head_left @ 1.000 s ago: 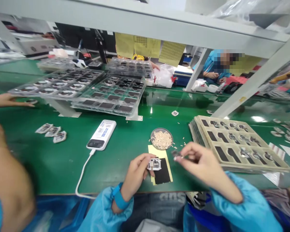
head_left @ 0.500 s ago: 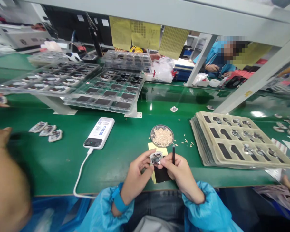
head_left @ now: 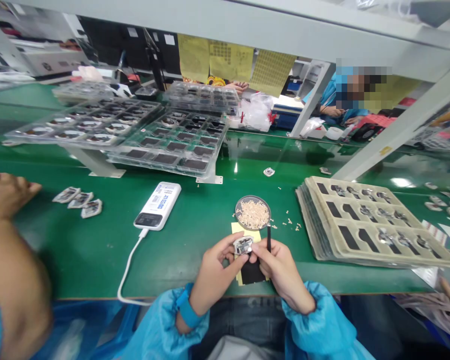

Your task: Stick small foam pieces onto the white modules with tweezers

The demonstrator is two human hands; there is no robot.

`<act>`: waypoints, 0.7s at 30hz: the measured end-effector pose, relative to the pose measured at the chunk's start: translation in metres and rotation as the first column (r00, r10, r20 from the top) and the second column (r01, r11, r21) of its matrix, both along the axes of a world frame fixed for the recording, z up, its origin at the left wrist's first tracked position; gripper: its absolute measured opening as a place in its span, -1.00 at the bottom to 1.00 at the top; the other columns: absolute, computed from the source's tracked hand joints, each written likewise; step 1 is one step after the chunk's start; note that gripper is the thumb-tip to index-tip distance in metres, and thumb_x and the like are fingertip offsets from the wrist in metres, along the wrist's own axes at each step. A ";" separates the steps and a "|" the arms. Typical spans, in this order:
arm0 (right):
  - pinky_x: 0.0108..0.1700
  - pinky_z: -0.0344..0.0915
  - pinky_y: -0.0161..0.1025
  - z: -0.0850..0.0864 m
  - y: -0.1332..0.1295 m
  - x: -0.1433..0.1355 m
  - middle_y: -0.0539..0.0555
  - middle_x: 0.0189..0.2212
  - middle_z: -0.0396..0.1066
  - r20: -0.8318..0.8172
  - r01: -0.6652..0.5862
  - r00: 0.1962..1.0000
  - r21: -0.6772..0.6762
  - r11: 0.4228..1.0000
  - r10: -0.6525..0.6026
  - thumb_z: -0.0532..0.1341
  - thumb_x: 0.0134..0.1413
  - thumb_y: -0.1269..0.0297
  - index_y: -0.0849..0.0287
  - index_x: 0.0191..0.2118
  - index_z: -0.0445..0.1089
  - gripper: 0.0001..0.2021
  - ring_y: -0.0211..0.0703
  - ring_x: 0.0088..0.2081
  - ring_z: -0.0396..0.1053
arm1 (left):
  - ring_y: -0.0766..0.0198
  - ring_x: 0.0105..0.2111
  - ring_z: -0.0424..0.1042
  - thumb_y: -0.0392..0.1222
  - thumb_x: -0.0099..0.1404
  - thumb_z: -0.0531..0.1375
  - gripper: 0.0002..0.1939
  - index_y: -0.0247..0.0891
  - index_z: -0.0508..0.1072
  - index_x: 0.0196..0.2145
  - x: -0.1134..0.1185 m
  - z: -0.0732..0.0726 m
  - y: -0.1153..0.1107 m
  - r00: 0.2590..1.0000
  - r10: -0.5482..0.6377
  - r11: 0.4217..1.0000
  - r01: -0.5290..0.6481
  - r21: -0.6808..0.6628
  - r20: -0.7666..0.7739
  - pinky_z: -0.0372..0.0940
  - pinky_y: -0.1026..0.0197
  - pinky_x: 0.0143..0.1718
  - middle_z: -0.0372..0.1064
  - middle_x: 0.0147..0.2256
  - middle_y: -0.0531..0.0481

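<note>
White-rimmed component gripped in the left hand's fingers above the black pad, right hand's fingers touching its edge and clasping a black tool.

One held white-framed part, one power bank, one dish, apparently ten filled slots

White-rimmed part — dark, metallic innards showing — held above the black sheet.
</note>
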State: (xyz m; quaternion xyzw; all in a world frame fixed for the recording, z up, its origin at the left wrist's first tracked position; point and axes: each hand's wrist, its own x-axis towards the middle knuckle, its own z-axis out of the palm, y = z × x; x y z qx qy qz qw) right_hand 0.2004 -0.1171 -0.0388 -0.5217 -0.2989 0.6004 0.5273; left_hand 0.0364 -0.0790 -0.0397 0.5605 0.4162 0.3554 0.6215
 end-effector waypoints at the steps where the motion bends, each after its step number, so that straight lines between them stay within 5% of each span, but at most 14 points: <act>1: -0.67 -0.31 -0.39 0.000 0.000 0.000 -0.14 -0.78 0.10 -0.004 0.000 1.000 0.001 1.000 0.000 0.37 0.03 0.02 0.26 -0.45 0.40 -0.64 -0.48 -0.74 -0.17 | 0.25 -0.23 0.45 -0.17 0.24 0.29 -0.49 -0.31 0.41 0.13 0.000 0.000 0.000 1.000 0.003 1.000 -0.003 0.004 -0.003 0.35 0.28 -0.22 0.50 -0.12 -0.12; 11: -0.67 -0.32 -0.38 -0.003 -0.003 -0.001 -0.17 -0.79 0.03 -0.014 0.027 1.000 0.003 1.000 -0.027 0.37 0.04 0.03 0.26 -0.46 0.38 -0.64 -0.49 -0.74 -0.18 | 0.33 -0.46 0.33 -0.13 0.23 0.31 -0.58 -0.22 0.55 0.05 0.000 0.003 -0.001 0.987 0.095 0.973 -0.064 0.222 -0.131 0.31 0.32 -0.34 0.48 -0.41 -0.01; 21: -0.68 -0.30 -0.39 -0.001 -0.001 -0.001 -0.16 -0.79 0.05 0.010 0.042 0.999 0.003 0.999 -0.042 0.38 0.02 0.02 0.25 -0.47 0.36 -0.63 -0.48 -0.74 -0.17 | 0.30 -0.43 0.36 -0.17 0.24 0.30 -0.65 -0.08 0.58 0.01 0.000 0.006 -0.003 0.980 0.143 0.932 -0.085 0.352 -0.141 0.34 0.28 -0.29 0.54 -0.13 -0.05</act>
